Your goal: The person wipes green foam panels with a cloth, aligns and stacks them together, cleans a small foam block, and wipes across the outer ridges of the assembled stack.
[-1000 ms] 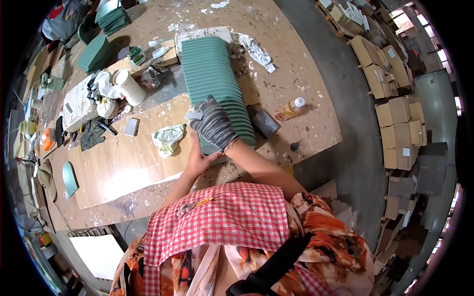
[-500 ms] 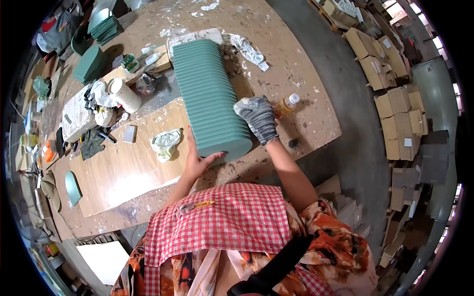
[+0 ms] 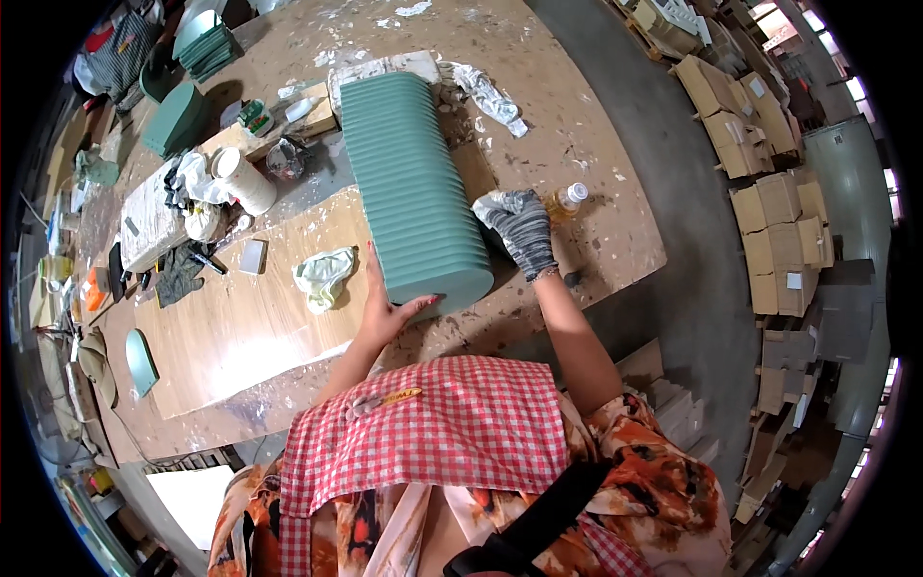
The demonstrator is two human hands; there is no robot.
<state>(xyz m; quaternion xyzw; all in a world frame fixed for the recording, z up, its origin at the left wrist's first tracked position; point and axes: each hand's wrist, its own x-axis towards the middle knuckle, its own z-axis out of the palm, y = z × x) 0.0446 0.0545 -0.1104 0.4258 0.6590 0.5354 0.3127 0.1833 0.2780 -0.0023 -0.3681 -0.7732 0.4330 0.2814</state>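
Observation:
A long green block with a ridged, rounded-edged body (image 3: 413, 183) lies on the worktable (image 3: 586, 250), its smooth end towards me. My bare left hand (image 3: 386, 313) grips its near left corner, the thumb over the end face and the fingers along the left side. On my right hand (image 3: 522, 231) is a grey striped knit glove. Its fingers are curled in, with a whitish patch at their tips; whether that is a cloth or the glove itself is unclear. This hand sits just right of the block's ridged side, beside a small bottle of amber liquid (image 3: 565, 200).
A crumpled pale cloth (image 3: 325, 279) lies on the wood-grain board (image 3: 250, 327) to the left. Behind it stand a white cup (image 3: 242, 181) and a paint-spattered white slab (image 3: 152, 229). More green pieces (image 3: 176, 120) are far left. Cardboard boxes (image 3: 784, 240) line the right, beyond the table edge.
My gloved right hand has moved slightly right, away from the block's ridged side. The left hand keeps its grip, and the block has barely shifted.

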